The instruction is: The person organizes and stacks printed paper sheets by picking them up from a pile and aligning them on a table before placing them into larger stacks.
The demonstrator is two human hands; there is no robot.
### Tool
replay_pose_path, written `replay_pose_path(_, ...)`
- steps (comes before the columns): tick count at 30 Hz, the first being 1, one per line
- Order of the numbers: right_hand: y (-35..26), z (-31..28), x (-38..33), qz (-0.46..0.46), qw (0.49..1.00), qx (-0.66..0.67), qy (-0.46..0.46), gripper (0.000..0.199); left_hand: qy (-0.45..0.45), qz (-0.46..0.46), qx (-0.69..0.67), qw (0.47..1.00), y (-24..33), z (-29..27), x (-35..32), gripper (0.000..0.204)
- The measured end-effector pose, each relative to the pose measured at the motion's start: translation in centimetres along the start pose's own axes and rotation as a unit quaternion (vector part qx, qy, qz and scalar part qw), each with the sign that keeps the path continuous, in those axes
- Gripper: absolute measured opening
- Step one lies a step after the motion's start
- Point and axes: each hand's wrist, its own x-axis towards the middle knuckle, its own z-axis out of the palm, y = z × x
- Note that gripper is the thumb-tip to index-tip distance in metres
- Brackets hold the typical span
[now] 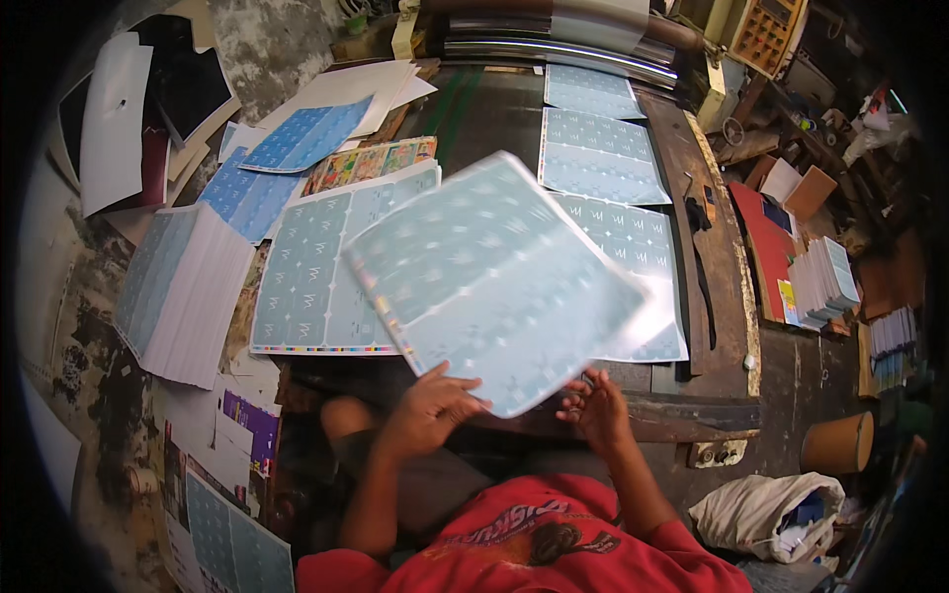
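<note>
Above worktable (727, 296): left hand (430, 410) pinches blurred pale-blue printed sheet (494, 277) (near edge); right hand (596, 407) loosely curled, empty.

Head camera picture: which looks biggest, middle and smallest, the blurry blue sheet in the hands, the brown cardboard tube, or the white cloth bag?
1. The blue sheet, easily the largest, though it is lifted toward the camera.
2. The white cloth bag.
3. The brown cardboard tube, the smallest; both it and the bag sit near the bent rim.
</note>
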Motion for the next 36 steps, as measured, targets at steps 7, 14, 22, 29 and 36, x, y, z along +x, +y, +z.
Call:
replay_pose_path(7, 1.3, -1.3, -3.3, 0.019, 0.998, -0.047, 0.040, 0.038, 0.174, 0.049, 0.245, 0.953, -0.1, -0.3, 1.4, 0.034)
replay_pose_path(14, 6.9, -6.9, -10.1, 0.072, 0.993, -0.051, 0.077, 0.041, 0.309, -0.005, 0.440, 0.843, -3.6, -0.6, 1.5, 0.032)
replay_pose_path(22, 7.0, -4.9, -13.2, 0.065, 0.988, -0.064, 0.123, 0.042, 0.363, -0.015, 0.282, 0.888, -4.8, -0.3, 0.8, 0.030)
replay_pose_path(29, 5.2, -4.5, -10.5, -0.003, 0.989, -0.031, 0.147, 0.044, 0.335, -0.012, 0.239, 0.911, -4.4, -0.6, 1.1, 0.026)
replay_pose_path(36, 3.9, -3.6, -6.3, -0.082, 0.993, -0.007, 0.086, 0.051, 0.334, -0.015, 0.261, 0.906, -5.6, -1.2, -0.1, 0.021)
